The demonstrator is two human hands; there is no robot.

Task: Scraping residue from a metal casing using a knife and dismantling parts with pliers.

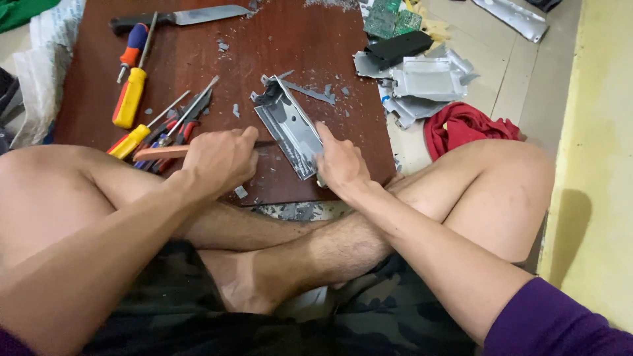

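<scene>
A grey metal casing piece (290, 125), long and bent, lies on a dark red wooden board (297, 39). My right hand (339, 161) grips its near end and holds it down. My left hand (221, 158) is closed around a tool with a reddish-brown wooden handle (161, 153); its dark tip reaches to the casing's left side. Small grey chips are scattered on the board around the casing.
Several screwdrivers with yellow, red and blue handles (128, 99) and pliers lie at the board's left. A large knife (191, 16) rests at the far edge. Bent metal panels (428, 79), a green circuit board (389, 20) and a red cloth (461, 125) sit on the floor at right.
</scene>
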